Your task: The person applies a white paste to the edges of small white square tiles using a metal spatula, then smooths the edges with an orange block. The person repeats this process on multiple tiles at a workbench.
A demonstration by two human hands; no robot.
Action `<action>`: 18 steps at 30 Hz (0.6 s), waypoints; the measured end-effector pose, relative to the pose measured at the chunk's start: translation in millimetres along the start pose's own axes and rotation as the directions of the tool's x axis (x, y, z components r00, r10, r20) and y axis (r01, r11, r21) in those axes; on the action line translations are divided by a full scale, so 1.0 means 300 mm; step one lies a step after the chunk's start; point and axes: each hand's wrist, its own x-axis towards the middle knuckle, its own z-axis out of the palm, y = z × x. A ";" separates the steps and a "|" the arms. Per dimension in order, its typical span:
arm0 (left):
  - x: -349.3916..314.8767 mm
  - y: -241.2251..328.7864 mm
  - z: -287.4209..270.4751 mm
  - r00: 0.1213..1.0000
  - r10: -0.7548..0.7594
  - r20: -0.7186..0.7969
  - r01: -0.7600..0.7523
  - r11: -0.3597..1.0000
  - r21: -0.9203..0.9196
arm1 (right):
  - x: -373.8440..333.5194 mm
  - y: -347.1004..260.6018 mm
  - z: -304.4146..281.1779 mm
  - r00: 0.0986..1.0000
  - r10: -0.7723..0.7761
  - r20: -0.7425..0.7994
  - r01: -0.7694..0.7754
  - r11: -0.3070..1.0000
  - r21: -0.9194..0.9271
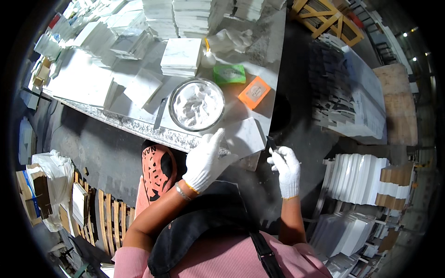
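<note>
A square white marble tile [245, 137] lies by the near right corner of the worktable. My left hand [204, 157], in a white knit glove, grips its near-left corner, thumb along one edge and fingers along another. My gloved right hand [284, 169] pinches a small dark flat blade [271, 143] beside the tile's right edge. Beyond the left hand stands a round clear bowl [172, 109] filled with crumpled-looking white material. A thin grey metal strip [160, 113] lies left of the bowl. A green box [229, 74] and an orange box [254, 92] sit behind the tile.
Stacked marble tiles [181, 53] and an empty white glove [229, 41] lie farther back on the worktable [139, 121]. Several tile stacks crowd its far left. Wooden pallet slats [111, 217] stand at lower left, and bundled white slabs [357, 178] at right.
</note>
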 end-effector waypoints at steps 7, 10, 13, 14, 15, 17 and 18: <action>0.113 0.104 0.015 0.942 -0.033 0.335 -0.086 0.938 0.335 | 0.009 0.022 0.058 0.999 0.012 -0.030 -0.013 0.999 -0.044; 0.136 0.087 0.035 0.937 -0.006 0.350 -0.101 0.953 0.286 | -0.009 0.025 0.048 0.996 0.084 -0.040 -0.082 0.996 0.037; 0.113 0.052 0.059 0.966 0.075 0.247 -0.118 0.980 0.162 | -0.018 0.029 0.040 0.989 0.142 0.051 -0.148 0.977 0.152; 0.093 0.038 0.065 0.976 0.106 0.190 -0.128 0.985 0.112 | -0.017 0.030 0.041 0.983 0.154 0.102 -0.172 0.966 0.193; 0.078 0.039 0.065 0.979 0.108 0.171 -0.126 0.987 0.096 | -0.021 0.028 0.037 0.977 0.174 0.127 -0.201 0.950 0.240; 0.048 0.041 0.059 0.985 0.111 0.129 -0.120 0.991 0.064 | -0.030 0.020 0.031 0.961 0.208 0.181 -0.259 0.908 0.329; 0.036 0.017 0.062 0.982 0.183 0.035 -0.184 0.982 0.031 | -0.032 0.016 0.029 0.957 0.205 0.205 -0.263 0.910 0.319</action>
